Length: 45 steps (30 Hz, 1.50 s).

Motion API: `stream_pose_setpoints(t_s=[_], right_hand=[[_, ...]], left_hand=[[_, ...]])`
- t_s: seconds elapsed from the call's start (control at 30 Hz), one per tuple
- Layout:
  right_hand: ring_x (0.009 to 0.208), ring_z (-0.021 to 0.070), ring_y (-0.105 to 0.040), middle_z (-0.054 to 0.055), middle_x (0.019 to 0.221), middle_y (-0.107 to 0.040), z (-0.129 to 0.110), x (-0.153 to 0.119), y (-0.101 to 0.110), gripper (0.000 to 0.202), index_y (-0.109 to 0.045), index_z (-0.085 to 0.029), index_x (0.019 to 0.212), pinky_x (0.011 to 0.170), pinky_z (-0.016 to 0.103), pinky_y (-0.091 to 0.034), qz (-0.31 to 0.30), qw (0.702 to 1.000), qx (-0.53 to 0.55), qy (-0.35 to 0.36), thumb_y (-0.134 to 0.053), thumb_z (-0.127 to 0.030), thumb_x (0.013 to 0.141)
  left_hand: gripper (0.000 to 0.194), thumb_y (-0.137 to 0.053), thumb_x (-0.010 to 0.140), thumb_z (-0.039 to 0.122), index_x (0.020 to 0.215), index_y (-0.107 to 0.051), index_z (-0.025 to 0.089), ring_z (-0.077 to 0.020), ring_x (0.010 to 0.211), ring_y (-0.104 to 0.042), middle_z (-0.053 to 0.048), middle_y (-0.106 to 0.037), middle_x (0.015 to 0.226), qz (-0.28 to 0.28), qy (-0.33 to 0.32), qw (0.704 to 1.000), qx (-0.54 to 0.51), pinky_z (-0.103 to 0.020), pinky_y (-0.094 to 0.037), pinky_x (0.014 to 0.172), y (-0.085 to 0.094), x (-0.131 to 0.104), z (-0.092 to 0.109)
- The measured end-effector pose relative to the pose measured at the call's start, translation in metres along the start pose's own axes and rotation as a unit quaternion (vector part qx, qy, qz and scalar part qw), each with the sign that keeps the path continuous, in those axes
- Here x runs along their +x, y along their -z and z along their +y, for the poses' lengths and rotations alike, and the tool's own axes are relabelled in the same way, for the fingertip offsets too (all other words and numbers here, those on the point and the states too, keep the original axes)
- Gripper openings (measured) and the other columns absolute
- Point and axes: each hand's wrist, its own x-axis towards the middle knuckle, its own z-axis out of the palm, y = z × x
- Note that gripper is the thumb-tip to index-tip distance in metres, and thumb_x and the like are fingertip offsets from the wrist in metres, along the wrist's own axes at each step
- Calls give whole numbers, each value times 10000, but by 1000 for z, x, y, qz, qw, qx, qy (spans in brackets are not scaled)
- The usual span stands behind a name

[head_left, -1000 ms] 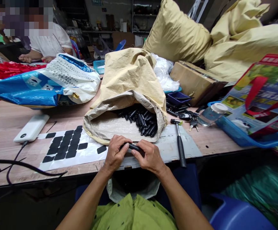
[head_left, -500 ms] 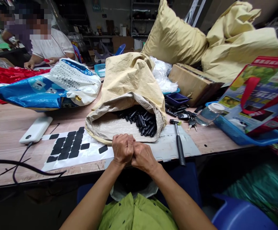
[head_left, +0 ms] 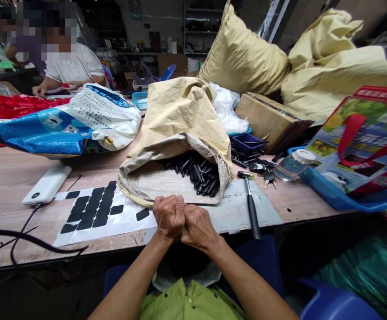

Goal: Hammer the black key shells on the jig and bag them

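Note:
My left hand (head_left: 169,217) and my right hand (head_left: 200,226) are closed and pressed together at the table's front edge. Whatever the fingers grip, if anything, is hidden behind the knuckles. Directly beyond them lies a tan woven sack (head_left: 180,106), its open mouth facing me. Inside the mouth, toward the right, is a heap of small black cylindrical parts (head_left: 201,178). The hands are close to the sack's lower lip; I cannot tell whether they touch it. A hammer (head_left: 251,209) with a black handle rests to the right, on a grey sheet (head_left: 266,209).
Left of the sack are a sheet of black stickers (head_left: 93,209), a white power bank (head_left: 46,186) with a cable, and a blue-white bag (head_left: 69,124). To the right sit keys (head_left: 269,178), a clear jar (head_left: 295,164) and a blue basket (head_left: 349,195). A person (head_left: 69,66) works at the far left.
The view has tilted slightly, so things appear a little lower. My hands stay closed together in nearly the same place before the sack.

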Motion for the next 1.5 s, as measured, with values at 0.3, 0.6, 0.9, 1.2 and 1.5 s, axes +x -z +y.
stream_pose_setpoints(t_s=[0.3, 0.6, 0.9, 1.2, 1.5], right_hand=[[733, 169, -569, 23, 785, -627, 2, 2, 12, 188, -518, -219, 773, 685, 268, -388, 40, 993, 90, -58, -636, -292, 900], [706, 160, -534, 6, 749, -580, 3, 2, 11, 205, -485, -222, 759, 666, 269, -357, 41, 993, 91, -56, -629, -279, 894], [704, 162, -536, 11, 755, -588, 4, 1, 10, 210, -496, -223, 754, 660, 275, -360, 48, 992, 100, -60, -617, -287, 913], [744, 169, -565, 23, 788, -610, 0, 2, 11, 60, -567, -211, 830, 696, 268, -396, 41, 992, 102, -59, -545, -184, 880], [718, 199, -526, 45, 724, -569, 5, 0, 7, 111, -468, -233, 718, 694, 307, -406, 64, 996, 62, -11, -506, -137, 757]], left_hand=[[562, -355, 1042, 372, 606, -672, 214, -198, 716, -663, -32, -731, 671, 17, 127, 992, -9, -372, -380, 807, 7, 6, -7], [570, -437, 1005, 406, 515, -651, 209, -173, 558, -614, -33, -683, 551, 16, 183, 982, 41, -318, -371, 658, 0, 7, -6], [566, -440, 994, 402, 501, -645, 213, -173, 589, -625, -40, -694, 575, 5, 181, 983, 37, -315, -379, 676, 2, 7, -7], [502, -457, 994, 366, 533, -571, 203, -206, 672, -574, -53, -649, 582, 2, 51, 991, 124, -374, -319, 761, 4, 2, 0], [485, -431, 1015, 243, 542, -529, 203, -190, 619, -513, -34, -592, 539, 0, -19, 989, 147, -399, -285, 763, 1, 1, 6]])
